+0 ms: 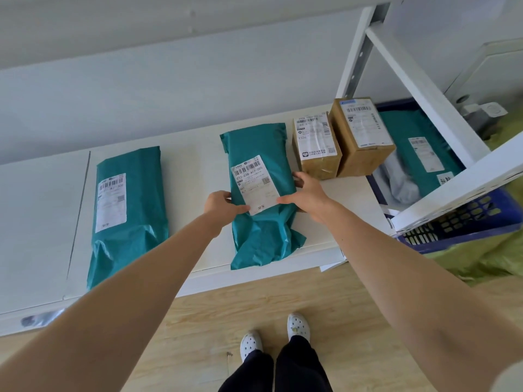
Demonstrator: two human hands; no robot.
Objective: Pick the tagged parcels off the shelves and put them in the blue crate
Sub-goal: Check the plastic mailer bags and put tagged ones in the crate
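Note:
A teal mailer parcel with a white shipping label lies on the white shelf. My left hand grips its left edge, thumb on the label's lower corner. My right hand grips its right edge, thumb on the label. A second teal mailer parcel lies further left on the shelf. Two brown cardboard boxes with labels stand at the shelf's right end. The blue crate sits on the floor to the right and holds a teal parcel and a grey bag.
A white shelf upright and slanted brace cross above the crate. A green sheet lies under and around the crate. Wooden floor and my feet in white shoes are below the shelf's front edge.

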